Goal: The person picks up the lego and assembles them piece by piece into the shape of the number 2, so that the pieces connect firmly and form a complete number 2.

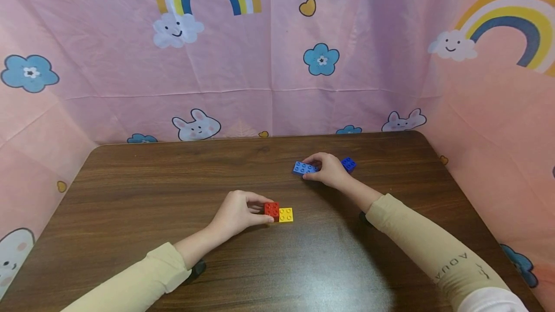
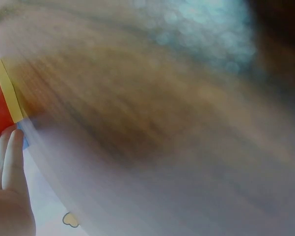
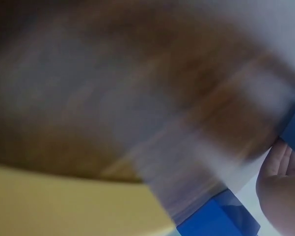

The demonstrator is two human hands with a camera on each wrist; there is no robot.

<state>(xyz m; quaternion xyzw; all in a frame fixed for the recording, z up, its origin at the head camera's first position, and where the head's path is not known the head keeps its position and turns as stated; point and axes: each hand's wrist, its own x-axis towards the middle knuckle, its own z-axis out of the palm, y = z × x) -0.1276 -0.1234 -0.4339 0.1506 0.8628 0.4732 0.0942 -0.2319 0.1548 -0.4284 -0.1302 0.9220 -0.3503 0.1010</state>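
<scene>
My left hand [image 1: 234, 213] pinches a red toy building brick [image 1: 271, 211] between thumb and fingers near the middle of the table. Against the red brick's right side shows a yellow brick [image 1: 286, 214]; whether it also runs beneath the red one, I cannot tell. Farther back and to the right, my right hand [image 1: 329, 170] grips a light blue brick [image 1: 302, 167] by its right part, with several studs showing at its left end. Just behind that hand is a darker blue brick [image 1: 349, 164], which appears large and close in the right wrist view [image 3: 211, 221].
A brown wood-grain table [image 1: 151, 182] spreads beneath both hands. Pink cloth [image 1: 234, 71] printed with rainbows, flowers and rabbits hangs along the back and both sides. Light glares off the table's front [image 1: 329, 278].
</scene>
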